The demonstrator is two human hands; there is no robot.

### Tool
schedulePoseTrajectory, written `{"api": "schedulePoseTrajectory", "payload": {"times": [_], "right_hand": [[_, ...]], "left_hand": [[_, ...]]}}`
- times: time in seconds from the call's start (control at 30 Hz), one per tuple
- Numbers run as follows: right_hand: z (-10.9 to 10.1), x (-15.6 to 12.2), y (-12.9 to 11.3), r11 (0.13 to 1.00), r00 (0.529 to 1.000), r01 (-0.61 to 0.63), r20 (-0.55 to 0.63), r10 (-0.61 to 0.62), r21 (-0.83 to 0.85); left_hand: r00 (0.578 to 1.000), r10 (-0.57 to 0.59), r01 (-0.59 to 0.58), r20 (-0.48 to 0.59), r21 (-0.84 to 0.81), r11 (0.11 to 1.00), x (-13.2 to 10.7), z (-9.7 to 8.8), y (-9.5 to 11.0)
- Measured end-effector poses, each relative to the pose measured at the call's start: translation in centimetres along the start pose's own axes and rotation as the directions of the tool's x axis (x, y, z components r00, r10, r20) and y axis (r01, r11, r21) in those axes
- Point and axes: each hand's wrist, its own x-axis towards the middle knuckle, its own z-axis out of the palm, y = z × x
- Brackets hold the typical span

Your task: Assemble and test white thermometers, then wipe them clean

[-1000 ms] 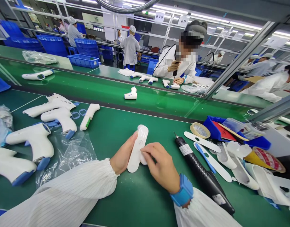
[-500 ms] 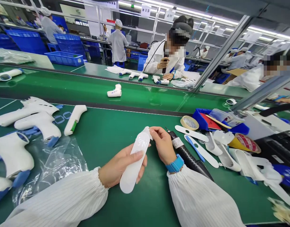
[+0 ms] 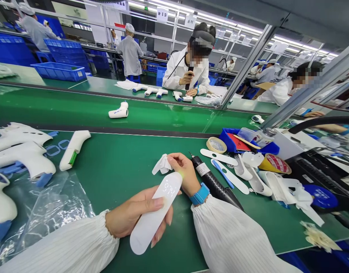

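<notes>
My left hand (image 3: pixel 134 216) grips the lit thermometer (image 3: pixel 156 212); right hand (image 3: pixel 183 170), just beyond it, pinches a wipe (image 3: pixel 162 165), probably cleaning. Next: 1 careful pass.

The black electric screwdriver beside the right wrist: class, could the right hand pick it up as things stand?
Probably not at once. The right hand lies close to the black electric screwdriver, with nothing between them, but its fingers pinch a white cloth, which it would first have to put down.
</notes>
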Motion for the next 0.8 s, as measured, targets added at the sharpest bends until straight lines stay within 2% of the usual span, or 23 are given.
{"api": "schedulePoseTrajectory", "payload": {"times": [0.1, 0.23, 0.37, 0.57, 0.8], "right_hand": [[0.0, -0.2, -0.1, 1.0, 1.0, -0.008, 0.01, 0.008, -0.012], [0.0, -0.5, -0.3, 0.999, 0.999, -0.022, 0.036, 0.024, -0.047], [-0.1, -0.6, -0.5, 0.997, 0.999, 0.007, 0.032, -0.005, -0.073], [-0.4, -0.7, -0.7, 0.997, 0.999, 0.014, -0.027, -0.016, -0.072], [-0.5, -1.1, -1.0, 0.998, 0.996, -0.047, -0.077, 0.044, -0.033]], "left_hand": [[0.999, 0.038, -0.037, 0.018, -0.025, 0.999, 0.1, -0.2, -0.1], [1.0, 0.031, -0.031, -0.007, -0.004, 1.0, 0.2, -0.4, 0.1], [0.988, 0.118, -0.117, -0.104, 0.019, 0.993, 0.2, -0.1, 0.7], [0.923, 0.233, -0.221, -0.307, 0.075, 0.972, 0.4, -0.2, 1.9], [0.892, 0.264, -0.257, -0.367, 0.067, 0.964, 0.5, -0.6, 2.4]]}}
